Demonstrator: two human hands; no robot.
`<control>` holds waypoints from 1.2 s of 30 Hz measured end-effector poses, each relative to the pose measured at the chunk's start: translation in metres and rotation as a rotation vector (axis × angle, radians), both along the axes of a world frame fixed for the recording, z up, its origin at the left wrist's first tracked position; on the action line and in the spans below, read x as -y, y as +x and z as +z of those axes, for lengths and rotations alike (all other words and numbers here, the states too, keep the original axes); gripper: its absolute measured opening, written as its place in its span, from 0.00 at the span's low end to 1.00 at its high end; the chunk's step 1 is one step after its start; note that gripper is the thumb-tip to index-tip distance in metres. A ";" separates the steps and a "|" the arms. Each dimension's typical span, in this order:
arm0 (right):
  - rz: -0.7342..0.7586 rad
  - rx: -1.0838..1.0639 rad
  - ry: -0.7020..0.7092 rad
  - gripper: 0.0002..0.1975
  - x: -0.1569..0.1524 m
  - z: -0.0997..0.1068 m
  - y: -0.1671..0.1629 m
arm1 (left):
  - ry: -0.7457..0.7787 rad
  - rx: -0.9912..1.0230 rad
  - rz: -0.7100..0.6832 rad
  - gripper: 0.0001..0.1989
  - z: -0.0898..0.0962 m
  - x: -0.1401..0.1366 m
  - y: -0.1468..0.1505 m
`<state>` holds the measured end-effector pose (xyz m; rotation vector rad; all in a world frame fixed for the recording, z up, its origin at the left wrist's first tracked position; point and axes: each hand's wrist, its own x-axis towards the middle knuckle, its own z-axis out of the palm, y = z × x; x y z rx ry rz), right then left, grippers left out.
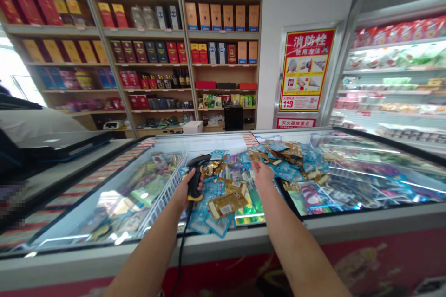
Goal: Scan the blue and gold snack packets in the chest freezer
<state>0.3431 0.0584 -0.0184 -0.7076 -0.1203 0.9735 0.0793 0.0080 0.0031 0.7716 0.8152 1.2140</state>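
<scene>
My left hand point(184, 189) is wrapped round the grip of a black and yellow barcode scanner point(195, 181), and its cable hangs down over the freezer's front edge. In my right hand point(264, 174) the fingers are pinched at a small gold packet point(255, 155), beside a heap of blue and gold packets point(287, 155) on the freezer's glass top. Below the scanner, more blue packets point(198, 220) lie spread with a gold packet point(226, 205) showing a barcode label. Part of the pinched packet is hidden by my fingers.
The chest freezer point(223, 241) spans the front, with bagged goods and a white wire divider point(162, 199) under its glass. On the left stands a counter with a dark flat device point(66, 144). Shelves of boxes point(149, 51) and a lit fridge point(393, 74) stand behind.
</scene>
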 end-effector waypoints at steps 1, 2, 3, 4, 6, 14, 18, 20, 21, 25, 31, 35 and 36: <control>-0.010 -0.026 -0.018 0.08 -0.001 0.000 0.005 | -0.003 0.001 -0.006 0.15 0.001 0.000 0.000; -0.015 -0.045 -0.036 0.08 -0.001 0.000 0.009 | -0.004 0.003 -0.013 0.15 0.001 0.000 0.001; -0.021 -0.055 -0.051 0.08 -0.002 0.000 0.013 | -0.001 0.009 -0.015 0.15 0.001 0.000 0.001; -0.028 -0.054 -0.059 0.09 -0.002 0.000 0.017 | 0.005 0.017 -0.009 0.14 0.000 0.000 0.001; -0.050 -0.032 -0.056 0.09 -0.003 -0.001 0.022 | 0.013 0.028 -0.003 0.14 -0.001 -0.001 0.001; -0.089 0.193 -0.104 0.08 -0.006 -0.005 0.025 | 0.024 0.056 -0.003 0.13 -0.006 -0.004 0.000; 0.166 0.427 -0.157 0.08 0.014 0.001 0.019 | 0.016 0.048 -0.012 0.14 -0.004 -0.002 0.002; 0.506 0.775 -0.044 0.11 0.030 0.008 0.016 | 0.015 0.059 -0.006 0.13 -0.002 -0.001 0.003; 0.691 0.942 0.031 0.16 0.037 0.011 0.015 | 0.015 0.067 -0.001 0.13 -0.001 -0.001 0.004; 1.112 1.416 0.213 0.30 0.051 0.018 0.012 | 0.000 0.077 0.001 0.12 0.001 0.000 0.005; 0.951 1.630 0.213 0.21 0.043 0.009 0.005 | 0.012 0.043 -0.003 0.13 -0.001 0.000 0.005; 0.946 1.266 0.051 0.18 0.045 0.008 0.001 | 0.010 0.027 -0.012 0.15 -0.002 -0.001 0.004; 0.925 1.135 0.036 0.18 0.044 0.007 0.000 | 0.016 0.027 -0.012 0.15 -0.003 -0.001 0.004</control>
